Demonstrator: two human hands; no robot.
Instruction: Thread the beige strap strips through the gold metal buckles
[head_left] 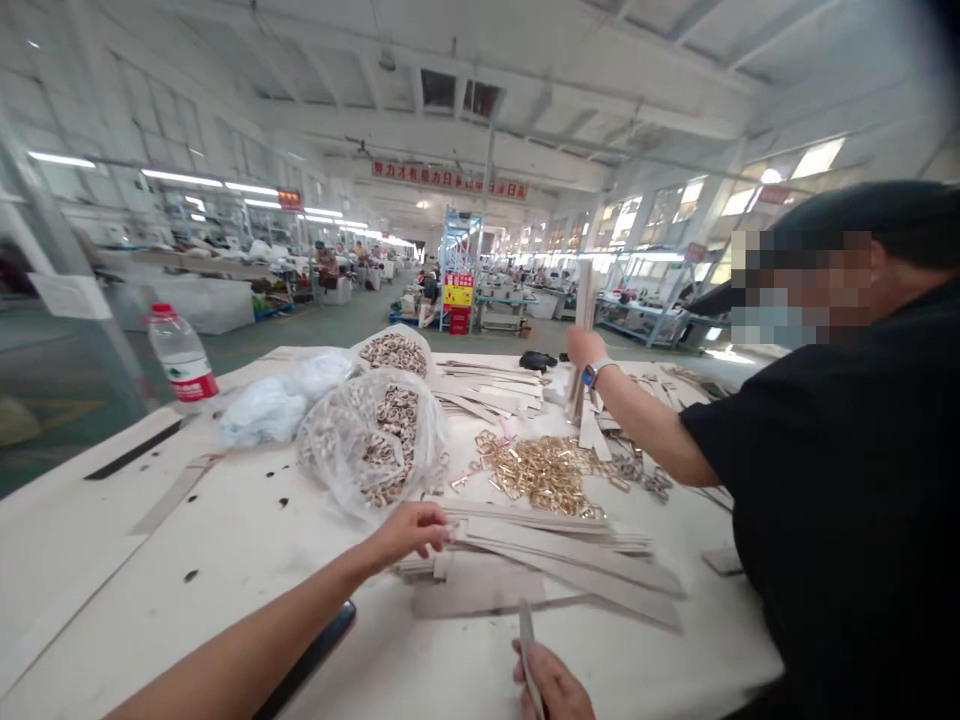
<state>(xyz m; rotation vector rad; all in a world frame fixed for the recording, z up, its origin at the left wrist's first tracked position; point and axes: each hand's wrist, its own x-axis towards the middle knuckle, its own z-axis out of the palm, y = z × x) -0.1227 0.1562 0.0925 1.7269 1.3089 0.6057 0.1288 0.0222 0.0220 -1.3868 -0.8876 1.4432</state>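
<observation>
Left hand (409, 532) at 12 o'clock, over the desk (225, 590): fingers (427, 522) loosely curled at the edge of a stack of pale flat strips (540, 540); cannot tell whether they grip one. Right hand (551, 683) at 6 o'clock: fingers (544, 675) closed narrow on a single strip (527, 640), held nearly upright. Just beyond the stack, a loose heap of gold metal buckles (536, 472). At 11 o'clock, a clear plastic bag of buckles (371, 440) and a white plastic bag (285, 400). At 10 o'clock, a water bottle (180, 352) with a red label. At 2 o'clock, a co-worker's hand (586, 348), with a wristwatch (592, 373), raises an upright bundle of strips (583, 300).
</observation>
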